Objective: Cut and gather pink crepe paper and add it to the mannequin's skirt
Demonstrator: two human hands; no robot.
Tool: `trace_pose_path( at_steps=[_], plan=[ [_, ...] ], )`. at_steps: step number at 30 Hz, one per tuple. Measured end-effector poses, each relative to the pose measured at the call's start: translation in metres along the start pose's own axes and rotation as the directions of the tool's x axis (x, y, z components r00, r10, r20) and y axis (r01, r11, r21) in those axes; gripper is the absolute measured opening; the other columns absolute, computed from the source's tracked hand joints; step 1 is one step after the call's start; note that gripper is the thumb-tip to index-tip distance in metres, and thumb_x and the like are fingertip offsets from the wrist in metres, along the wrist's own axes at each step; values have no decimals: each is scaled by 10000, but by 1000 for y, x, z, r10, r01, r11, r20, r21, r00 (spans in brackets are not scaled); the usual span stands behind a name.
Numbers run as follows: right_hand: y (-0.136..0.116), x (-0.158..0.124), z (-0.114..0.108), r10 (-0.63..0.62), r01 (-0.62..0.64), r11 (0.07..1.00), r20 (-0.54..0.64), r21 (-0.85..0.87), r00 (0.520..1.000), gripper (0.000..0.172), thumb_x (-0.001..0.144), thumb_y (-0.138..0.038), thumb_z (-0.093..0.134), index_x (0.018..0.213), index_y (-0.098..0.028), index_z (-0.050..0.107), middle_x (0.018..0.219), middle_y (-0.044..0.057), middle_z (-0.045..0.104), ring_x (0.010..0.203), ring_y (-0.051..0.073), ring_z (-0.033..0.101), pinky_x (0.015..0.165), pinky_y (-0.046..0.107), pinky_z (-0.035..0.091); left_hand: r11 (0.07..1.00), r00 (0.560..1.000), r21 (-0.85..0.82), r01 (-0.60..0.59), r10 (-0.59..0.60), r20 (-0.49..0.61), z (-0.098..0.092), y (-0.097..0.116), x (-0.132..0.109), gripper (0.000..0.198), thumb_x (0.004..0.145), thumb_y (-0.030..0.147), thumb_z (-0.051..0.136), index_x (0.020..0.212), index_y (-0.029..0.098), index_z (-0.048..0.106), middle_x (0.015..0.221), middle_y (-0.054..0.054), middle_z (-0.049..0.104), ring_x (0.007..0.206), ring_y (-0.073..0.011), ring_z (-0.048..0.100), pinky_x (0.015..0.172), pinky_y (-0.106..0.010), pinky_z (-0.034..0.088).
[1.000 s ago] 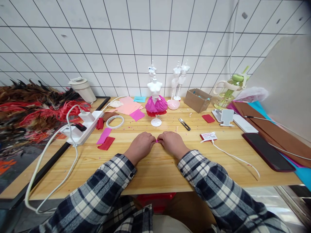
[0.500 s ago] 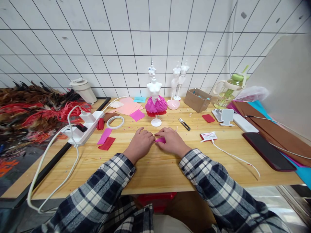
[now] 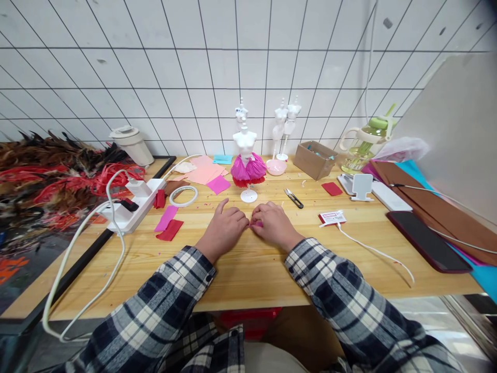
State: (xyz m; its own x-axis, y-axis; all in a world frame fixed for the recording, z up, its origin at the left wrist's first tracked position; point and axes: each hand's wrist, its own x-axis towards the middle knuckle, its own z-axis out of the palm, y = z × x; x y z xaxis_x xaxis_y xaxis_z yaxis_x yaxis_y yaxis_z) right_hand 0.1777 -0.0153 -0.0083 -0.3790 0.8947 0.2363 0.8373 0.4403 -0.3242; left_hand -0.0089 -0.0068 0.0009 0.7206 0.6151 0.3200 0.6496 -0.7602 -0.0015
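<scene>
A small strip of magenta crepe paper (image 3: 258, 224) is pinched between the fingertips of both hands, low over the table. My left hand (image 3: 225, 229) is closed at the strip's left end, its thumb sticking up. Most of the paper lies under my right hand (image 3: 275, 226), whose fingers are curled around it. Just beyond the hands stands a white mini dress form (image 3: 245, 140) wearing a magenta ruffled skirt (image 3: 249, 169) with a red lower edge. Thread snips (image 3: 294, 199) rest to the right of it.
Left: paper scraps (image 3: 170, 230), a tape roll (image 3: 184, 196), a power strip (image 3: 135, 210) with looping cables, and feathers (image 3: 58, 171). Right: a cardboard box (image 3: 315, 160), a red scrap (image 3: 332, 189), a label with white ribbon (image 3: 333, 217), a phone (image 3: 429, 242) and a green-lidded bottle (image 3: 363, 145).
The fingertips have shifted slightly on the magenta paper, and less of it shows between the hands. My right hand's fingers are bunched closer around it. The view has moved slightly.
</scene>
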Motion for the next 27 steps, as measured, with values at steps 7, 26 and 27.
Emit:
trace_pose_path(
  at_steps=[7,26,27],
  plan=[
    [1,8,6,233,-164,923,-168,348,958,145,840,-292,625,867,-195,730,948,46,680,896,157,585,820,274,427,468,799,-803,368,-601,16,18,-10,3,442,774,456,688,1109,168,689,1174,-119,668,1070,-245,608,948,-403,470],
    [-20,6,19,362,-145,809,-288,569,886,100,793,-269,641,777,-184,692,855,32,654,768,147,558,717,251,448,-173,689,-969,178,-681,248,29,4,8,324,658,362,810,907,159,769,967,-83,757,929,-209,672,952,-376,478],
    [-19,6,18,360,-146,809,-284,570,889,105,788,-275,650,795,-182,699,872,36,653,762,145,554,710,251,447,-102,680,-974,204,-701,215,28,3,7,325,668,374,799,913,162,769,972,-86,758,935,-221,676,943,-382,485]
  ],
)
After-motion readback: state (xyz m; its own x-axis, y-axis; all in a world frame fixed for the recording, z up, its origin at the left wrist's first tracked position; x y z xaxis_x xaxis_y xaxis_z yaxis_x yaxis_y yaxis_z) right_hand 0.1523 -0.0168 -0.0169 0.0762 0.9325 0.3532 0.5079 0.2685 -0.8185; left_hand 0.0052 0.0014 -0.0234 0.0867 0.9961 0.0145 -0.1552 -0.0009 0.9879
